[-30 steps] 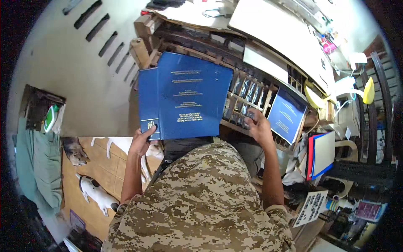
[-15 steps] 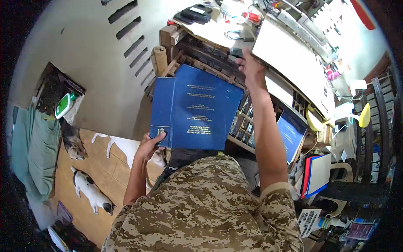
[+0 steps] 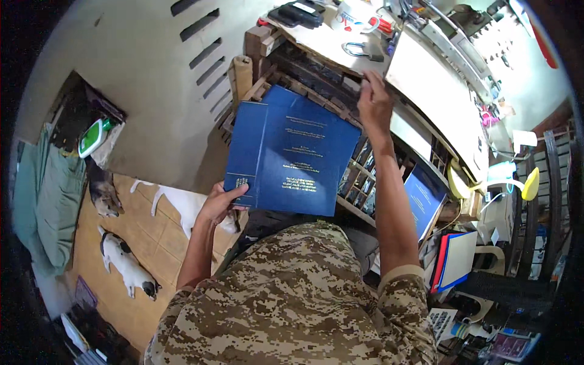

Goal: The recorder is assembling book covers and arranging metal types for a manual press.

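Note:
A blue hardcover book cover with gold lettering lies tilted over my lap, its spine strip on the left. My left hand grips the lower left corner, thumb on top and fingers underneath. Another blue corner shows behind its top edge. Off the cover's upper right, my right hand is raised at the desk's front edge, fingers slightly bent and apart, with nothing visible in them. A padlock rests on the desk just above that hand.
The bright desk carries a white mug, a black case and a large white board. More blue covers sit in the rack at right. Dogs lie on the tiled floor at left.
The view has shifted slightly. My right hand has drawn back a little from the desk edge, with its fingers less spread. My left hand still grips the blue cover.

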### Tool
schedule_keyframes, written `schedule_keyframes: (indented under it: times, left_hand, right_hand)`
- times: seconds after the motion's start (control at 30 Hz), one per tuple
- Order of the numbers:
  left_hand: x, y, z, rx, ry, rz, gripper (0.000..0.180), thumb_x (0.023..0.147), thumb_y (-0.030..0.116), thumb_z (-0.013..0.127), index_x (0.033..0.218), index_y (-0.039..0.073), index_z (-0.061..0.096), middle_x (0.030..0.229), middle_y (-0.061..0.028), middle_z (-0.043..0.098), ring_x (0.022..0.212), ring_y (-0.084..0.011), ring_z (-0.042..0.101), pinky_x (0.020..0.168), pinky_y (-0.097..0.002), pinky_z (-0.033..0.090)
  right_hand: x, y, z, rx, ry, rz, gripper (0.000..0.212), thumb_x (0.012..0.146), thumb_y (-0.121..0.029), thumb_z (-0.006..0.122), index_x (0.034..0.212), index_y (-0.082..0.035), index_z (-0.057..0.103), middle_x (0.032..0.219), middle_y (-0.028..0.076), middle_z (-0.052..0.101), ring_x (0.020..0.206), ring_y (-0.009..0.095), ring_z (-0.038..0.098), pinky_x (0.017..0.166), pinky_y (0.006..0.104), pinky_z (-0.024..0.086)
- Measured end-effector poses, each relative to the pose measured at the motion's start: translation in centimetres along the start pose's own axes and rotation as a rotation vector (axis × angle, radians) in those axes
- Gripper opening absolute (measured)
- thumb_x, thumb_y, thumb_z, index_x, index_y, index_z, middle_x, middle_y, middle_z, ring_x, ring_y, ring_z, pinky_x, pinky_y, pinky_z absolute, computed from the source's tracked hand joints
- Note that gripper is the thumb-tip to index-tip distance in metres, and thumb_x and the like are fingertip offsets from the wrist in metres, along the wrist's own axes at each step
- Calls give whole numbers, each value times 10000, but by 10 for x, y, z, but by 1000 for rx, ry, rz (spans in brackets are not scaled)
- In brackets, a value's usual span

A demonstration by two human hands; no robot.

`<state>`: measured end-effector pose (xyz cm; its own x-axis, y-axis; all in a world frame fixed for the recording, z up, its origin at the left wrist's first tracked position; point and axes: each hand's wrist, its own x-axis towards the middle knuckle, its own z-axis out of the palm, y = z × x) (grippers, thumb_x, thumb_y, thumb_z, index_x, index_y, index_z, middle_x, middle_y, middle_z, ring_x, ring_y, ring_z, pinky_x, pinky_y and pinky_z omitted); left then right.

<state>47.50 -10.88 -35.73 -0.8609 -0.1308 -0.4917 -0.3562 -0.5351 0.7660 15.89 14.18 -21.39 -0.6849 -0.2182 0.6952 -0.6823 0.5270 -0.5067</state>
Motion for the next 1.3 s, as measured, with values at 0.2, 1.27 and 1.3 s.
schedule_keyframes:
  times: [0.2, 1.27, 1.3]
  left_hand:
    - [4, -11, -2, 21, 50, -4, 226, 941, 157, 765, 1067, -16, 694, 852, -69, 738, 585, -112, 649, 476, -221, 521]
    - [5, -15, -13, 52, 12, -57, 194, 932, 140, 777, 1050, -2, 719, 877, -66, 741, 640, -94, 650, 533, -213, 521]
    - [3, -14, -12, 43, 31, -56, 194, 932, 140, 777, 1050, -2, 719, 877, -66, 741, 640, -94, 650, 533, -213, 521]
  right_hand:
    - [-49, 10, -12, -242, 43, -138, 203, 938, -36, 634, 1118, -54, 727, 976, 109, 749, 787, 281, 688, 712, 374, 554]
    - [16, 37, 13, -573, -50, -422, 555, 1011, -364, 639, 1434, -20, 538, 1430, 140, 622, 1250, 295, 634, 986, 418, 534]
    - [17, 38, 14, -555, -59, -429, 555, 1011, -364, 639, 1434, -20, 538, 1430, 140, 622, 1250, 295, 634, 986, 418, 534]
